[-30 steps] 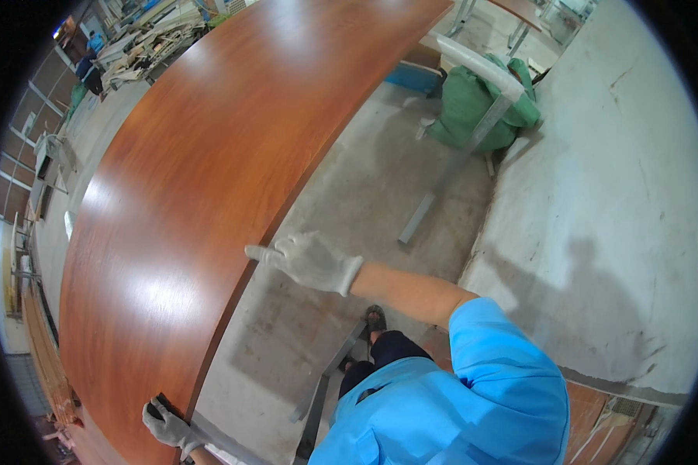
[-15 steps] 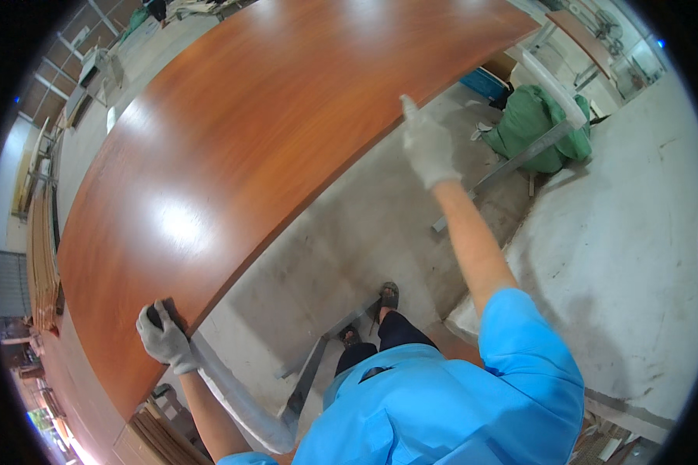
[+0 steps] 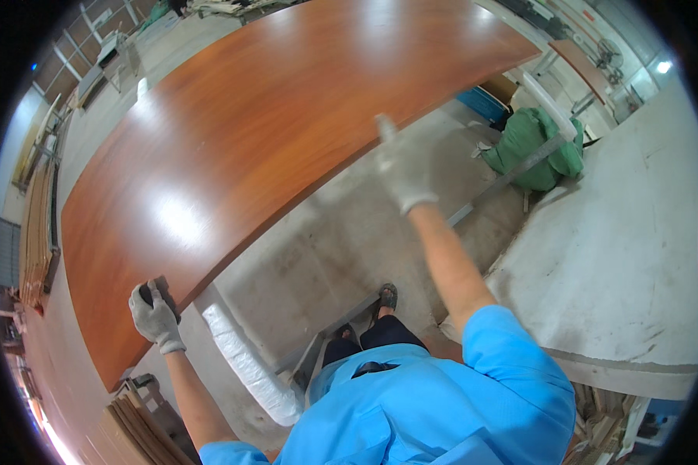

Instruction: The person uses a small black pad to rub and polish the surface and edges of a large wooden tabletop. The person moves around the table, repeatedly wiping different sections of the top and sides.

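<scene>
The gloved left hand [image 3: 155, 315] curls its fingers round a dark block on the edge of the wooden panel [image 3: 287, 124] (glossy, reddish-brown). The gloved right hand [image 3: 402, 167] grips the same edge farther along, fingers blurred, so I cannot tell their spread.

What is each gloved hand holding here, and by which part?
Both grip the long near edge of the glossy wooden panel: left hand near its corner, right hand farther along.

I count one big reddish-brown panel [image 3: 271, 132] filling the upper left of the frame. Two gloved hands are mine: my left hand [image 3: 155, 316] at lower left, my right hand [image 3: 403, 167] just above centre. One white wrapped roll [image 3: 248, 364] lies at lower centre. One green sack [image 3: 531, 147] sits at upper right. Two shoes [image 3: 386, 296] show at lower centre, one half hidden.
</scene>
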A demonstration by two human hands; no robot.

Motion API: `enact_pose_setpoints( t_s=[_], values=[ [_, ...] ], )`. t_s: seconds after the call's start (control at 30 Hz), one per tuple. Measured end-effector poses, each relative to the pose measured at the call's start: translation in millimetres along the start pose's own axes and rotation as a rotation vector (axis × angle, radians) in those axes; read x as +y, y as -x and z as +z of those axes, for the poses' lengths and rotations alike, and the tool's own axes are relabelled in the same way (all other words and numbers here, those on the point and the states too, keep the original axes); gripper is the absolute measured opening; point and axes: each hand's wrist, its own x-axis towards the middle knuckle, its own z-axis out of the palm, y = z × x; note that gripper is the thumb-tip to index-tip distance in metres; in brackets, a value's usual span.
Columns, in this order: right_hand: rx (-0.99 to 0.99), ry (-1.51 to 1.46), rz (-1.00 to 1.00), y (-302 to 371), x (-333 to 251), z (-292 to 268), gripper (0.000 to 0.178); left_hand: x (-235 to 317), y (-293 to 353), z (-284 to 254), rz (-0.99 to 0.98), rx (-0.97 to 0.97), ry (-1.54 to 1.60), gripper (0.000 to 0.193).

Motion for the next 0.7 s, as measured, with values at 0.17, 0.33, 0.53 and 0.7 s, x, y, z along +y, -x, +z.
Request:
enact_pose_setpoints(
  t_s=[0.17,0.33,0.53,0.7],
  values=[
    [0.12,0.455,-0.097,-10.9,17.0,29.6,0.057,-7.7,-0.2,9.4,-0.039,0.03,-0.016,0.03],
    [0.048,0.187,-0.309,76.0,-93.6,91.4,0.053,1.5,2.4,6.1,-0.042,0.04,0.061,0.024],
    [-0.025,0.333,-0.749,143.8,-182.4,114.1,0.053,5.7,4.8,1.8,-0.012,0.029,0.101,0.02],
    [-0.143,0.009,-0.029,81.1,-115.2,59.6,0.054,2.1,2.1,3.2,0.0,0.043,0.048,0.024]
  ],
)
